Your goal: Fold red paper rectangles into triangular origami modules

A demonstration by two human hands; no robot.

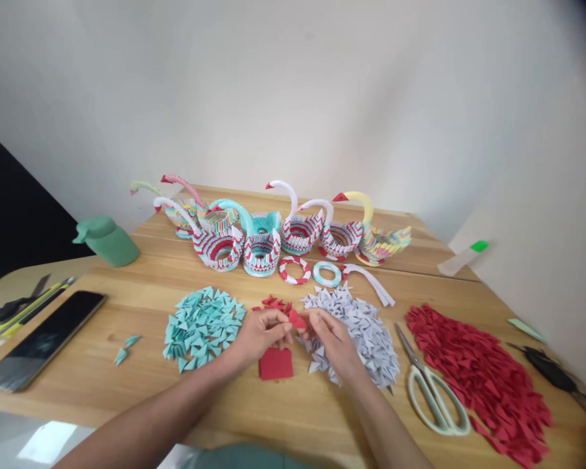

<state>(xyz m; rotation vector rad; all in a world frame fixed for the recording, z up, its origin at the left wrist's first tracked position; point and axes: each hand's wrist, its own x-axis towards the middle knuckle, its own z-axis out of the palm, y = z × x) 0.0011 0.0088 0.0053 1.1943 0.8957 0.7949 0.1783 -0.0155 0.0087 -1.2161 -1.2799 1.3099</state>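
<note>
Between my two hands, above the middle of the table, is a small folded red paper piece. My left hand pinches its left side, and my right hand grips its right side. Just below them lies a stack of red paper slips. Behind my left hand sits a small heap of folded red paper triangles. A pile of teal paper triangles spreads to the left of my left hand. Pale grey-white paper triangles lie under and beyond my right hand.
Several folded-paper swans line the back, with a red-and-white paper ring, a teal-and-white ring and a loose white neck before them. Scissors and a large red triangle pile are at right; a phone and green container at left.
</note>
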